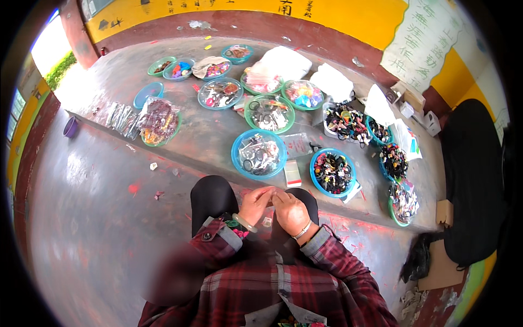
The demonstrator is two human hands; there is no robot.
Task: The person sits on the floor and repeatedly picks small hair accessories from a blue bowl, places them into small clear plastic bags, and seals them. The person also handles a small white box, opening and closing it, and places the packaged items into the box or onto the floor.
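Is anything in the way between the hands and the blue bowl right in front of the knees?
Nothing visible blocks it. The left hand and right hand meet above the black-trousered knees, and only bare grey concrete ledge lies between them and the round blue plastic bowl.

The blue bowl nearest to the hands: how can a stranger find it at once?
Start at the raised concrete ledge. Just beyond the left hand stands the blue bowl of clear packets. The bowl to its right holds dark, colourful pieces instead.

Concrete ledge (212,136), bowls (259,154), plastic bags (121,115)
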